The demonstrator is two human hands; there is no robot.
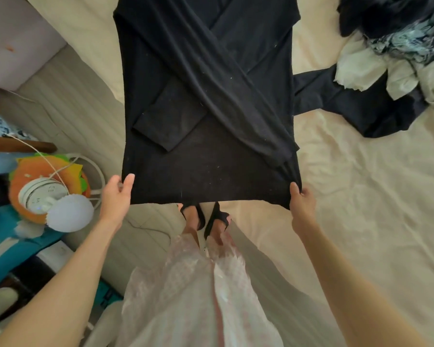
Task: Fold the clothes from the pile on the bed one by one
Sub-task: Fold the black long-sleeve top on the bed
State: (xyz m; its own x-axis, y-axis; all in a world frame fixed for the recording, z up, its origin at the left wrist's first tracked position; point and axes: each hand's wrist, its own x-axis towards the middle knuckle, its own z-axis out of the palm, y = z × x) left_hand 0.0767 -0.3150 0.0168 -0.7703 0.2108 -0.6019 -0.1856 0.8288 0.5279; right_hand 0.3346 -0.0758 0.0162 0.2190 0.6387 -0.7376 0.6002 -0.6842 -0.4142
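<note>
A black long-sleeved top [206,156] stretches from the bed toward me, its two sleeves crossed over the body. My left hand [117,196] pinches its near left hem corner, thumb on top. At the near right hem corner my right hand [302,202] grips the bunched cloth. The hem hangs lifted off the bed edge, above my feet. The pile of clothes [396,46], dark and white pieces mixed, lies at the far right of the bed.
The cream sheet of the bed [361,196] fills the right side. A dark garment [348,106] trails from the pile toward the top. Left of the bed on the floor sit a white fan [58,204], an orange plush [35,171] and boxes.
</note>
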